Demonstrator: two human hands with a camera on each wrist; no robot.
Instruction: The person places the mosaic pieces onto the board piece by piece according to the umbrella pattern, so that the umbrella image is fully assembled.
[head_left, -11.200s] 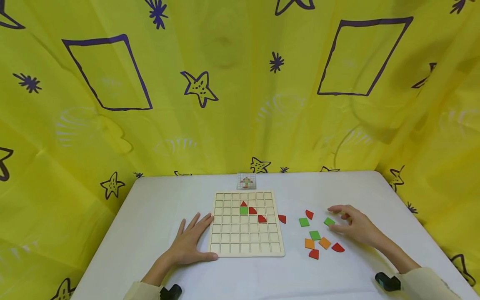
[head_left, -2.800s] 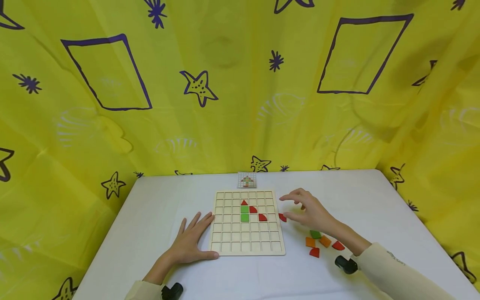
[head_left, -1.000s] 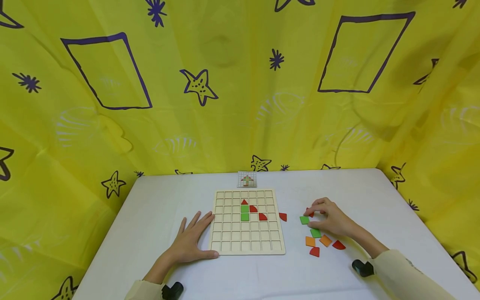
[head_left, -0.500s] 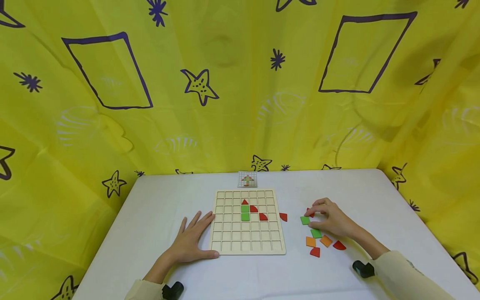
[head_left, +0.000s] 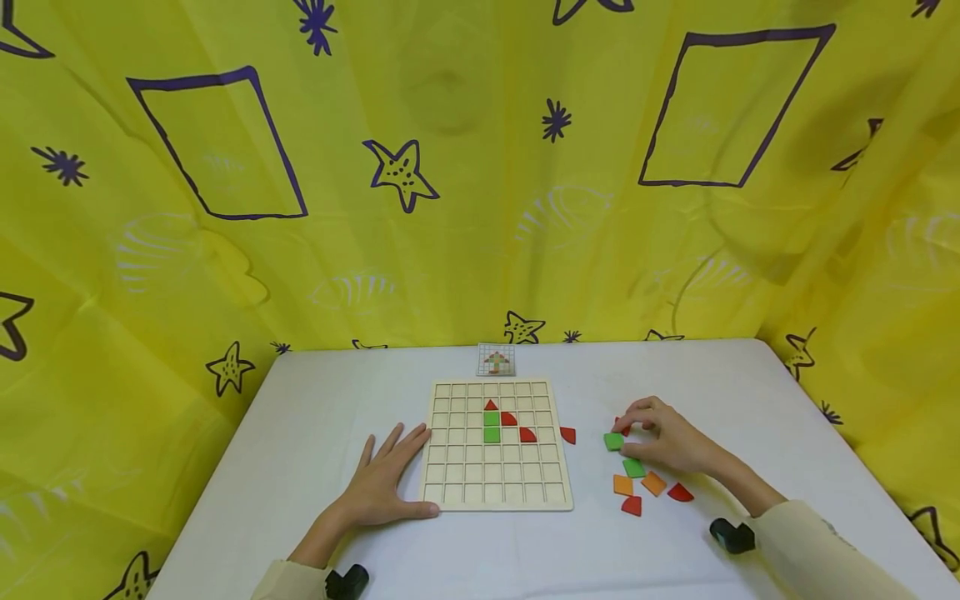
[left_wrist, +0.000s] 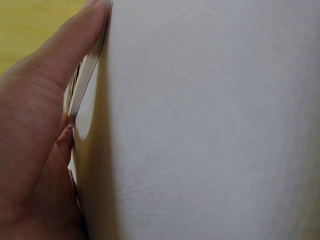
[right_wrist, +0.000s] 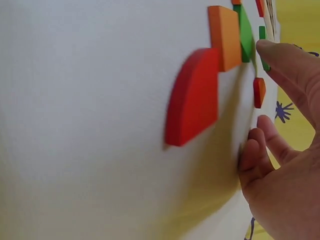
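Currently, right hand [head_left: 666, 438] holds green square [head_left: 613, 442] in a narrow pinch, well apart from board [head_left: 493, 473]; red quarter-circle [head_left: 568, 436] by its right edge; left hand [head_left: 379, 485] splayed wide, touching left edge.

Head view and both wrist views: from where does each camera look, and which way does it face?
Head: on the head, facing forward and down at the board, loose pieces and yellow curtain; left hand, right hand and sleeves show.
Left wrist: on that wrist, facing along the left hand toward the board's edge and white table; part of that hand shows.
Right wrist: on that wrist, facing along the right hand past a red quarter-circle; part of that hand shows.
Head and right wrist share this red quarter-circle.
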